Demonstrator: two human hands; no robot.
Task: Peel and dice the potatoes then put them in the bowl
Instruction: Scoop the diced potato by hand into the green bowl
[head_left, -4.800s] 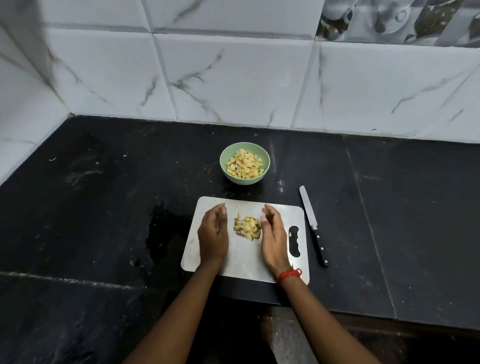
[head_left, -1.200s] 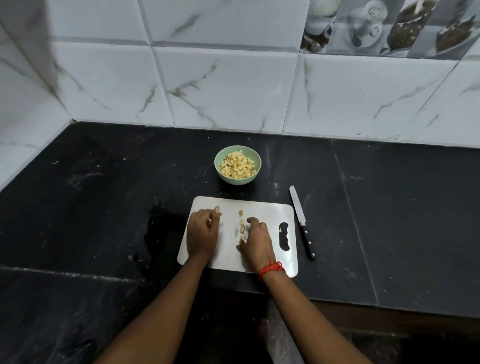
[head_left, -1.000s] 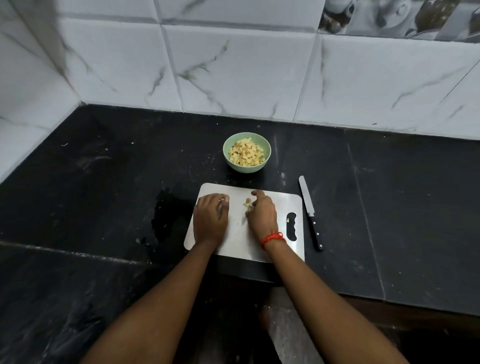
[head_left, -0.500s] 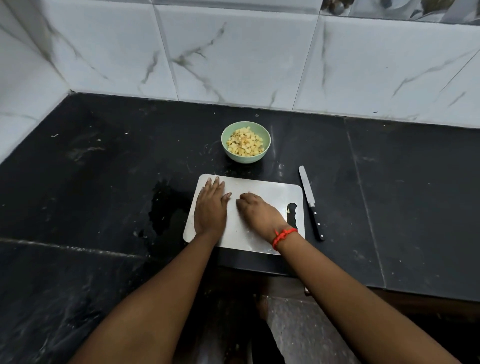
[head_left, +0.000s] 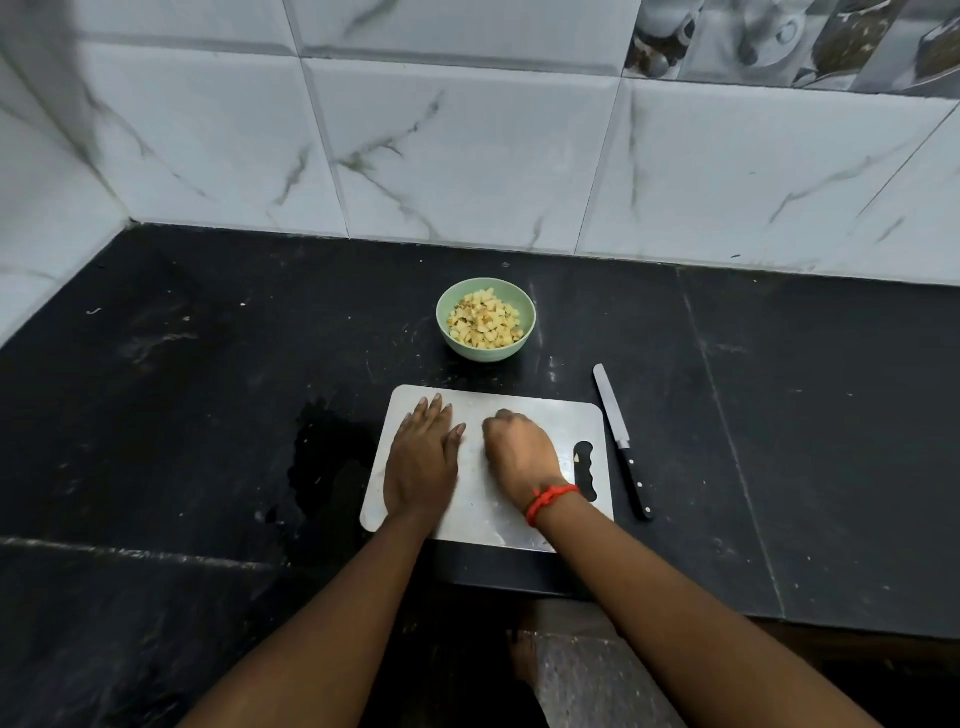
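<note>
Head camera view, looking down at a black stone counter (head_left: 208, 364) backed by white marbled wall tiles (head_left: 467, 156).

A steel cutting board (head_left: 550, 418) lies at the centre of the frame, and both bare hands rest on it. The left hand (head_left: 422, 457) lies palm down on the left half of the board, its fingers (head_left: 434, 410) straight and pressed together, pointing toward the top of the frame, the thumb out to the right. The right hand (head_left: 519, 452) sits just right of it, near but apart, knuckles up, with its fingers curled under into a loose fist. Whether anything lies inside that fist cannot be told. A red thread (head_left: 550, 500) circles the right wrist.

The diced potato (head_left: 484, 318), pale yellow cubes, fills a light green bowl (head_left: 485, 354) that stands on the counter just above the board, well clear of both sets of fingertips. One tiny pale potato bit (head_left: 576, 457) shows in the board's handle slot, just right of the right hand and not touched by it.

A black-handled knife (head_left: 621, 441) lies on the counter just right of the board, its blade pointing up the frame. A wet patch (head_left: 327, 457) darkens the counter left of the board.
</note>
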